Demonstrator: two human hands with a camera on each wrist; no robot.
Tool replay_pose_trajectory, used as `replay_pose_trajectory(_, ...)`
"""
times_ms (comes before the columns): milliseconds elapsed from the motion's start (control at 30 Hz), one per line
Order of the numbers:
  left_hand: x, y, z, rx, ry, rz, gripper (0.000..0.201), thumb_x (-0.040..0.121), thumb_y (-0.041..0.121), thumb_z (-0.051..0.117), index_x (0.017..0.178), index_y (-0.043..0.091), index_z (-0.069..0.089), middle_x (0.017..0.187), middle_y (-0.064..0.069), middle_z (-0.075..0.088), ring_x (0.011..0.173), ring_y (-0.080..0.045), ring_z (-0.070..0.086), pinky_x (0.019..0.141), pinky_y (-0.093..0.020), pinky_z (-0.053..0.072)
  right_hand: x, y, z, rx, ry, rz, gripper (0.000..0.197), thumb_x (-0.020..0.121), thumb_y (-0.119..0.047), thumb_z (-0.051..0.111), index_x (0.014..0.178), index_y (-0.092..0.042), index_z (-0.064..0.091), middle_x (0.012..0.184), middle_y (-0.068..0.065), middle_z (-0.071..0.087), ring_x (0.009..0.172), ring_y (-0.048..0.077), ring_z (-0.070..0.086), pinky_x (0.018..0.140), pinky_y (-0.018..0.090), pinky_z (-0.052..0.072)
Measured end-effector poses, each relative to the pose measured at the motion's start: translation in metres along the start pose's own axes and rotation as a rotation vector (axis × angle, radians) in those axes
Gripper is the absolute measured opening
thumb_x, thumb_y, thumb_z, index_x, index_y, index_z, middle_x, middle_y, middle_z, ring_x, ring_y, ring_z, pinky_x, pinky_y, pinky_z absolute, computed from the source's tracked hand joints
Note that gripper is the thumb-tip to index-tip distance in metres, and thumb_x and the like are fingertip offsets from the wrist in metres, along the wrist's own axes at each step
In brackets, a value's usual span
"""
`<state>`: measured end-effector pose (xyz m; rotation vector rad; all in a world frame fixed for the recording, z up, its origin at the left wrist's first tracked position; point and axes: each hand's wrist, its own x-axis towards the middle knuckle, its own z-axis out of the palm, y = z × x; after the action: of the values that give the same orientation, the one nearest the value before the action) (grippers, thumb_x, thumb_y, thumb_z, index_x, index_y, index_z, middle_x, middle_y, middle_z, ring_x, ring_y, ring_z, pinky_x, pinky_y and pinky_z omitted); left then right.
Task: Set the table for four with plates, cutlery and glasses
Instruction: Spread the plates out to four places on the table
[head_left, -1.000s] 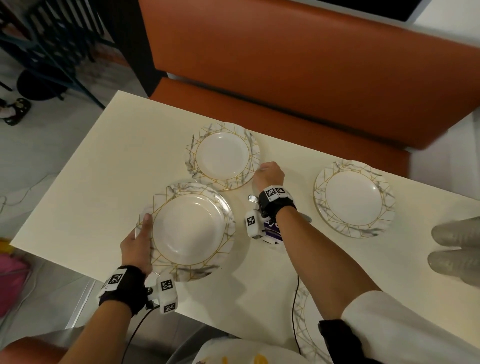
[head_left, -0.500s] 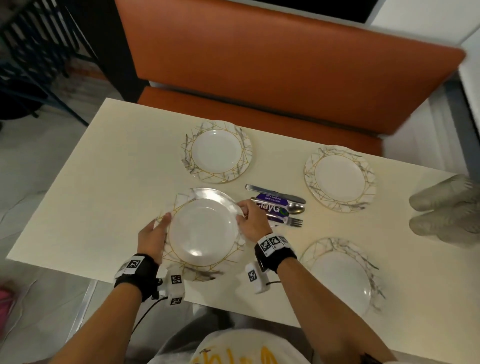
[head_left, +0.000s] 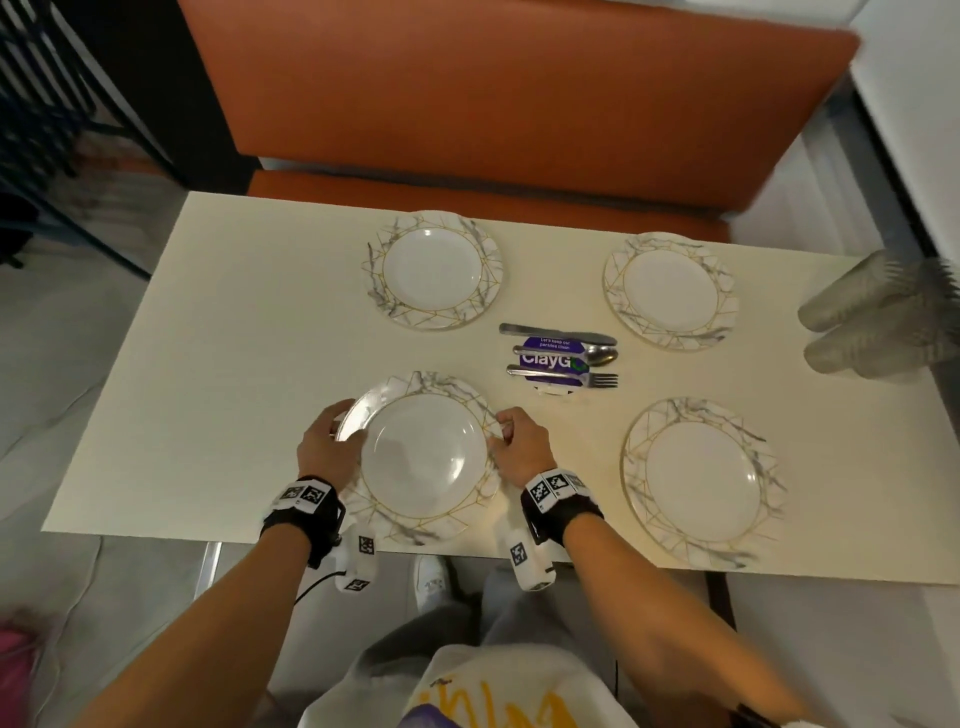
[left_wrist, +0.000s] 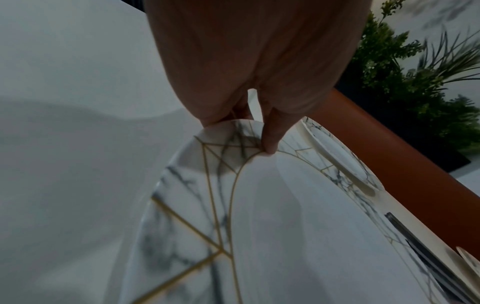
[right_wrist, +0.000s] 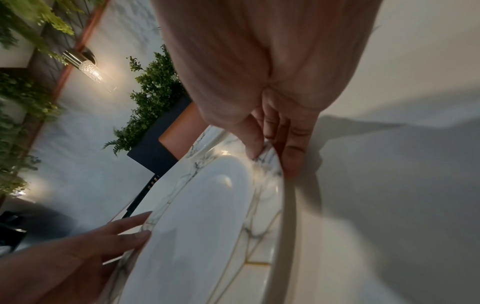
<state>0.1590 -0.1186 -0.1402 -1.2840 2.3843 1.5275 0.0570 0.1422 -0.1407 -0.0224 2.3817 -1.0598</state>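
A marble-and-gold rimmed plate sits near the table's front edge, held at both sides. My left hand grips its left rim, thumb on top. My right hand pinches the right rim. The plate's far left edge looks slightly lifted off the table. Three more plates lie on the table: far left, far right, near right. A knife, spoon and fork bundle with a purple band lies between the plates.
Stacked clear cups lie at the right table end. An orange bench runs behind the cream table. The table's left half is bare. Plants stand behind the bench.
My right hand left the far-left plate and took the right rim of the near plate. The plate has been carried right, toward the middle of the near side. The head view has shifted right.
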Motion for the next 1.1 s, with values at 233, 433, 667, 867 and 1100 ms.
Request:
replay_pose_trajectory(233,0.005,-0.005,-0.008,0.077,-0.03,0.032,0.048,0.094,0.012,0.067,0.14,0.026,0.062,0.125,-0.006,0.07,0.113,-0.028,0.065,0.099,-0.033,0.049,-0.01,0.003,0.012,-0.048,0.014,-0.002,0.034,0.093,-0.007,0.066,0.127,-0.01,0.058,0.092,0.002,0.058,0.068,0.0,0.052,0.054,0.002,0.041)
replay_pose_trajectory(433,0.01,-0.005,-0.012,0.226,-0.067,0.079,0.051,0.094,0.019,0.066,0.144,0.023,0.058,0.129,-0.016,0.066,0.118,-0.038,0.063,0.103,-0.043,0.049,-0.014,-0.001,0.014,-0.057,0.008,0.009,0.036,0.093,-0.01,0.066,0.128,-0.011,0.059,0.09,0.0,0.057,0.073,0.009,0.056,0.064,0.007,0.04)
replay_pose_trajectory(667,0.013,0.002,-0.012,0.386,0.024,0.181,0.049,0.092,0.016,0.067,0.14,0.023,0.061,0.133,-0.02,0.055,0.12,-0.043,0.052,0.105,-0.05,0.044,-0.015,-0.001,-0.002,-0.036,0.04,0.042,0.027,0.095,-0.012,0.061,0.123,-0.014,0.061,0.08,-0.006,0.06,0.08,0.012,0.06,0.085,0.026,0.053)
replay_pose_trajectory(867,0.011,0.035,0.004,0.492,0.01,0.372,0.044,0.09,0.012,0.065,0.133,0.021,0.065,0.131,-0.018,0.06,0.116,-0.043,0.053,0.097,-0.053,0.048,-0.007,0.0,-0.039,-0.043,0.134,0.028,0.026,0.095,-0.007,0.053,0.118,-0.014,0.063,0.088,-0.001,0.064,0.085,0.015,0.059,0.082,0.024,0.045)
replay_pose_trajectory(1100,0.016,0.096,0.06,0.494,-0.12,0.5,0.036,0.091,0.011,0.064,0.125,0.018,0.069,0.119,-0.013,0.066,0.111,-0.039,0.057,0.095,-0.048,0.049,0.037,-0.002,-0.099,-0.132,0.201,-0.041,0.022,0.098,-0.011,0.051,0.115,-0.014,0.065,0.105,0.006,0.068,0.09,0.02,0.062,0.08,0.023,0.045)
